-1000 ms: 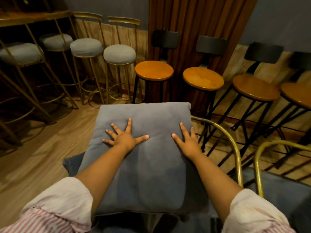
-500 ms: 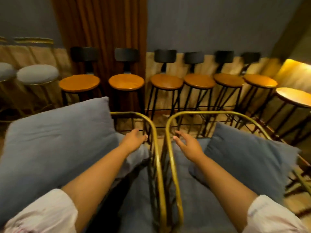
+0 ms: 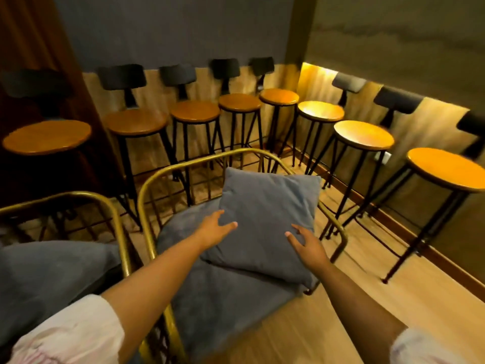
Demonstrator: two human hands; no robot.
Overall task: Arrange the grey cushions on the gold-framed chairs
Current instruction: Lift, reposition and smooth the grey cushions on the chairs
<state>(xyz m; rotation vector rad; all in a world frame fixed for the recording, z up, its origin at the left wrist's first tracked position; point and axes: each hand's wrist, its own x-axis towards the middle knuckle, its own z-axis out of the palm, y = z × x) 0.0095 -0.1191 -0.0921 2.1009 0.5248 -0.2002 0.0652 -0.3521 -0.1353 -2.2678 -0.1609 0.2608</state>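
A grey square cushion [image 3: 265, 219] lies tilted against the back and right side of a gold-framed chair [image 3: 157, 177], resting on its grey seat pad [image 3: 225, 298]. My left hand [image 3: 214, 228] reaches over the cushion's left edge with fingers spread, touching or just above it. My right hand [image 3: 307, 244] hovers open at the cushion's lower right edge. A second gold-framed chair [image 3: 115, 224] stands to the left with another grey cushion [image 3: 49, 271] on it.
Several wooden-seated bar stools [image 3: 194, 111] with black legs and dark backrests line the far wall and the right wall [image 3: 364, 137]. Wood floor [image 3: 367, 290] lies open to the right of the chair. A dark curtain hangs at the far left.
The view has swung right from the left chair to the right chair. Both hands left the first cushion and now reach for the cushion on the right chair.
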